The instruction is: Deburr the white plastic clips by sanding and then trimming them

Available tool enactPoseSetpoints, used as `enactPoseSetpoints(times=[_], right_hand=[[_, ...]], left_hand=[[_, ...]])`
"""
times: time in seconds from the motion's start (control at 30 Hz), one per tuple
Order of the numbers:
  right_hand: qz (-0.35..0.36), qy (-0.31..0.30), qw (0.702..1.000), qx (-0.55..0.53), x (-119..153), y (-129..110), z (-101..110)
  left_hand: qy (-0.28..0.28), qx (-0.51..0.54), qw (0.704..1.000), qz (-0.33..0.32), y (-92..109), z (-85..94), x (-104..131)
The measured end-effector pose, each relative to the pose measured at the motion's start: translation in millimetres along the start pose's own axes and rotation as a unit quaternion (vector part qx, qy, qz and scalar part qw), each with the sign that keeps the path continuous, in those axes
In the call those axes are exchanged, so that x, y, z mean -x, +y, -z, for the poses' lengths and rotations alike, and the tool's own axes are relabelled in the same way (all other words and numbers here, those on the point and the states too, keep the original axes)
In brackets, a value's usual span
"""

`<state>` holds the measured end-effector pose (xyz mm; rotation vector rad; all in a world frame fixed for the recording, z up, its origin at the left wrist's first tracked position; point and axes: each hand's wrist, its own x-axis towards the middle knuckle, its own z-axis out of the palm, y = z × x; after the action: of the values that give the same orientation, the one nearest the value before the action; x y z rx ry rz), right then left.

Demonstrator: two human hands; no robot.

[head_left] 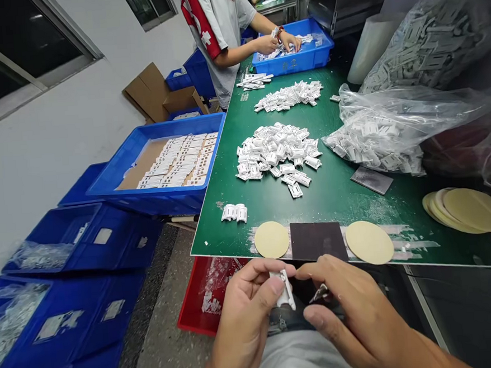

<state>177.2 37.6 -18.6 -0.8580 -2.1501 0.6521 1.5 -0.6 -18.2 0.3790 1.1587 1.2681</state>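
My left hand [248, 313] is closed in a pinch on a small white plastic part [284, 293], held in front of the table's near edge. My right hand [350, 305] is just right of that part, its index fingertip close to the part's edge. A small, shiny greyish piece [319, 292] shows under its curled fingers, too covered to name. On the table, two white parts [234, 213] lie side by side at the left. A loose pile of similar white parts [279, 151] spreads farther back.
Yellow discs [271, 240] and a dark pad [319, 241] line the green table's [215, 234] near edge. Clear bags of parts [376, 135] stand right. A red bin [197, 299] sits below; blue bins [154, 197] stand left. A co-worker [222, 34] handles parts in a blue tray [294, 64].
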Motion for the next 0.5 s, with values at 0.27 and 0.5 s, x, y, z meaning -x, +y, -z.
enactPoseSetpoints(times=[0.27,0.5], right_hand=[[0.085,-0.030,0.985,0.147,-1,10,-2],[0.097,-0.016,0.967,0.235,-4,12,-4]], left_hand=[[0.019,-0.030,0.999,-0.019,-7,-3.4,-7],[0.042,-0.045,0.998,-0.013,-6,-9.5,-5]])
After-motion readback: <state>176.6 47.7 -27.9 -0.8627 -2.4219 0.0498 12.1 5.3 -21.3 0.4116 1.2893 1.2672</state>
